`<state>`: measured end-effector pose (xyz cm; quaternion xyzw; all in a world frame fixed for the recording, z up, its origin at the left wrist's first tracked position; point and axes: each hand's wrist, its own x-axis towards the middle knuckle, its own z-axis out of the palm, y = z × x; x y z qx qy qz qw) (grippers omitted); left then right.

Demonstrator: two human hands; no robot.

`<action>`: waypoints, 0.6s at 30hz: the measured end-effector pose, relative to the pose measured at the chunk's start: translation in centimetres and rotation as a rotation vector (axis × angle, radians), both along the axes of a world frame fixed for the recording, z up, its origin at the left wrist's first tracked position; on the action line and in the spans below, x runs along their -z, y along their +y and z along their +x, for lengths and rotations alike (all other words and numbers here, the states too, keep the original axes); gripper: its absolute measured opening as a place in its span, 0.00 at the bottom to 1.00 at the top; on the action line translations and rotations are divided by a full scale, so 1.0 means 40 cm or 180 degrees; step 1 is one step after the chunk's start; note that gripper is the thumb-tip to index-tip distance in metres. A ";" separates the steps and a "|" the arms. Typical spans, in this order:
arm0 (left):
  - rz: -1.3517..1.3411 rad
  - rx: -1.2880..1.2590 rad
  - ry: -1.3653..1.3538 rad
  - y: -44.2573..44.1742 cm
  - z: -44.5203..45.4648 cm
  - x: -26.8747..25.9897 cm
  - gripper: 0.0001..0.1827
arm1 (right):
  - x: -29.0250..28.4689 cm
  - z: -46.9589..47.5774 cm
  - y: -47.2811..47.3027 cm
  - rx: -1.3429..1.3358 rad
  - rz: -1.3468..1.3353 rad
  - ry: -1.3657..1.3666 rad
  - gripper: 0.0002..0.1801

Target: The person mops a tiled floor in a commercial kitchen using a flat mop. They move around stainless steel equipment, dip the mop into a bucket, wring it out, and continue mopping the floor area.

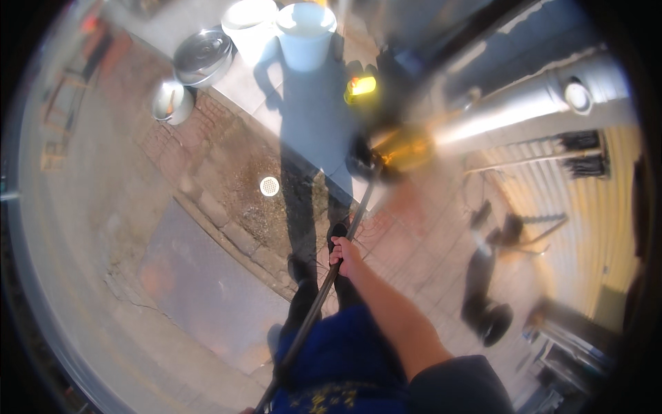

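Observation:
My right hand grips a long dark pole that slants across my body. Its far end reaches a blurred dark rounded thing at the edge of the pale tiles; I cannot tell whether this is the pole's head. Beside that end is a blurred amber thing, perhaps a plastic one. At the bottom edge only a sliver of my left hand shows, close to the pole's near end. My feet in dark shoes stand below the right hand.
Two white buckets, a lidded metal pot and a small metal pail stand ahead. A round white drain grate lies in wet ground. At right are a silvery pipe, a corrugated wall and a dark elbow pipe.

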<state>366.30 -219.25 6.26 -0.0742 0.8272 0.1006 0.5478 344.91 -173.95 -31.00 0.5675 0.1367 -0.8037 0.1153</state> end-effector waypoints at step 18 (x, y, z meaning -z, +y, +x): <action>-0.0405 -0.0016 -0.0159 -0.074 0.049 0.151 0.15 | -0.069 0.054 -0.072 -0.0222 0.0723 -0.0507 0.06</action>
